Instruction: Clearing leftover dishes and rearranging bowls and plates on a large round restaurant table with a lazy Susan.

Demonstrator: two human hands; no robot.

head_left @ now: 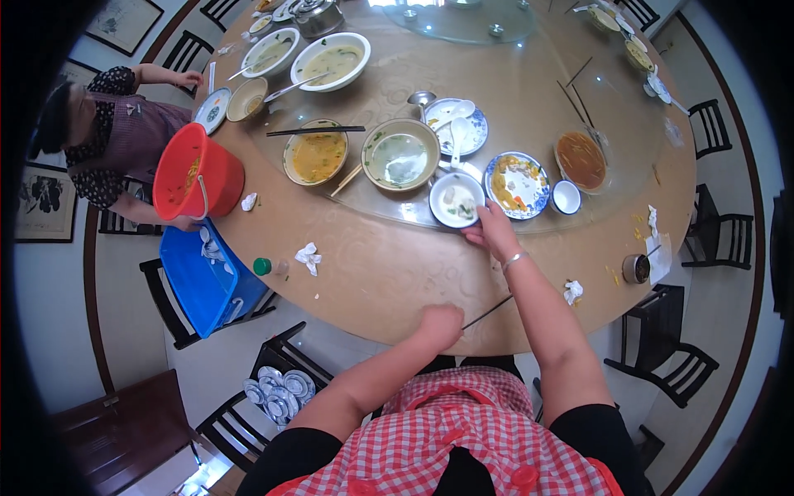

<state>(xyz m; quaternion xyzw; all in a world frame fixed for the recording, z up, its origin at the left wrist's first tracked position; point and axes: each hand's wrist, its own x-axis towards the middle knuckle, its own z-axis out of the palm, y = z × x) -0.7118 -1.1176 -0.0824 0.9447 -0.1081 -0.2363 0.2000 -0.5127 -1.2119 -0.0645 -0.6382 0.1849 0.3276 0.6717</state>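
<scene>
My right hand (494, 233) grips the near rim of a small white bowl (447, 215) with bits of food in it, at the edge of the glass turntable (513, 124). Closer to me, my left hand (441, 327) is closed round a dark chopstick (488, 312), which points right and passes behind my right forearm. Left of the small bowl stands a large bowl (402, 157) of pale liquid. Beside it is a bowl of yellow soup (317, 157) with dark chopsticks (316, 131) across its rim. A blue-patterned plate (521, 168) with food scraps lies to the right.
At the left, a person (136, 124) stands by a red bucket (219, 178) of scraps and a blue tub (194, 281) with dishes. Stacked plates (281, 393) rest on a chair. A green-capped bottle (263, 266) and crumpled tissues (308, 258) lie on the table (372, 281).
</scene>
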